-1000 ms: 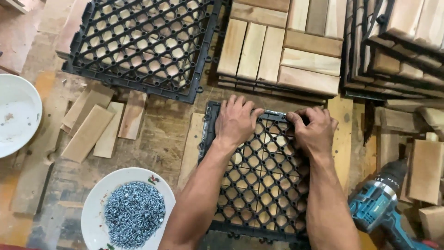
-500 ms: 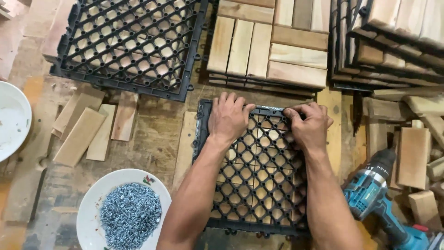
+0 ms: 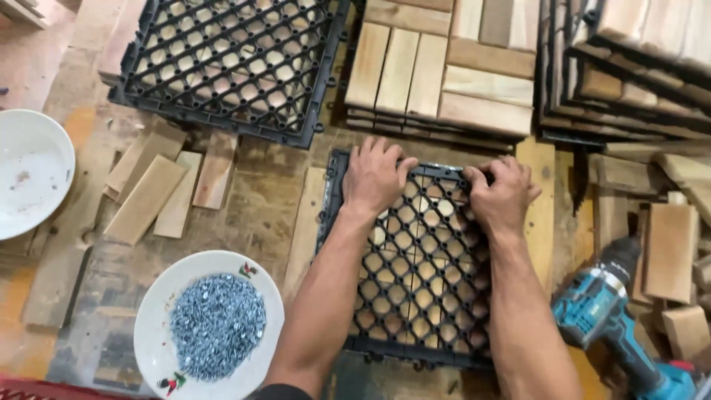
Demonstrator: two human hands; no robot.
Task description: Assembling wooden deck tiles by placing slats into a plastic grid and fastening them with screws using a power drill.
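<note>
Both hands pressed flat, fingers spread, on grid (image 3: 422, 296) far edge: left hand (image 3: 376, 176) at 11 o'clock, right hand (image 3: 503, 194) at 1.

We see a worn wooden counter (image 3: 252, 207), scuffed and stained, filling the frame. Orange paint patches mark its left edge and lower left corner. Even, soft light falls across it, casting only faint shadows.

Both hands (image 3: 378, 178) (image 3: 503, 196) palm-down, fingers spread, forearms extended forward.
</note>
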